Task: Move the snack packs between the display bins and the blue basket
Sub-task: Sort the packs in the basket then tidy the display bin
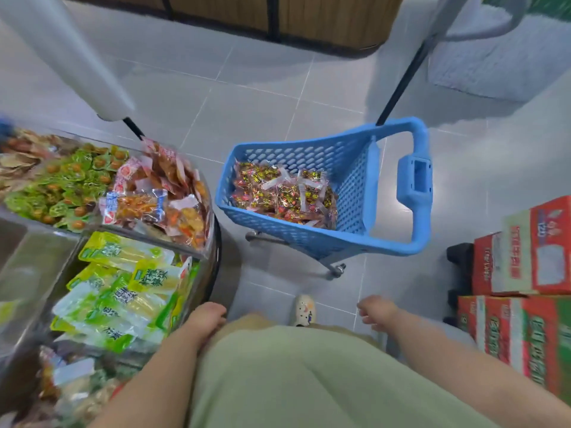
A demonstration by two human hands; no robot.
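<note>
Blue basket (279, 231) holds red-yellow snack packs (284, 193); display bins (46, 257) left of it; left hand (206, 318) and right hand (377, 311) below it (both loosely curled, empty).

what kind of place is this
Most likely a shop or small supermarket: display bins heaped with loose snack packs, a wheeled blue basket on the tiled floor, and stacked printed cartons at the right.

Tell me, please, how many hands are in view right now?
2. The left hand hangs beside the display bins, by the yellow-green packs; the right hand hangs over the floor, nearer the blue basket. Both are empty.
</note>
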